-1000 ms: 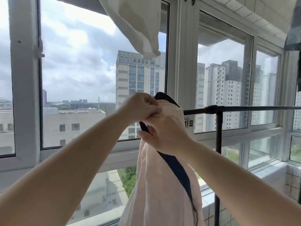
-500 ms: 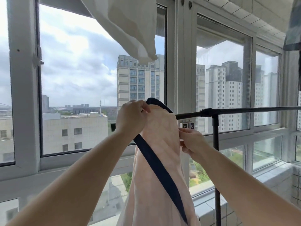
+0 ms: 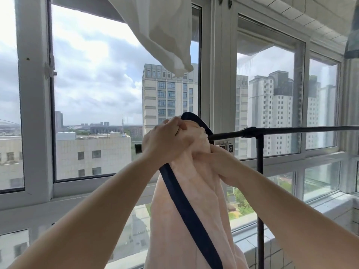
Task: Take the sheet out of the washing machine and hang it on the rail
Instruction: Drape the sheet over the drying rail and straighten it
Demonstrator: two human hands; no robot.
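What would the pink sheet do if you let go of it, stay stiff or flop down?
Probably flop: the pale pink sheet with the dark navy border hangs in soft folds over the thin black metal rail. It bunches where the left hand and right hand grip it, so it seems limp. Draped so narrowly, it might slide off.

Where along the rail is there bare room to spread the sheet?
The rail is bare from the sheet rightward, past its upright post, to the frame edge. It is crowded at the rail's left end, where the left hand and right hand grip the bunched sheet.
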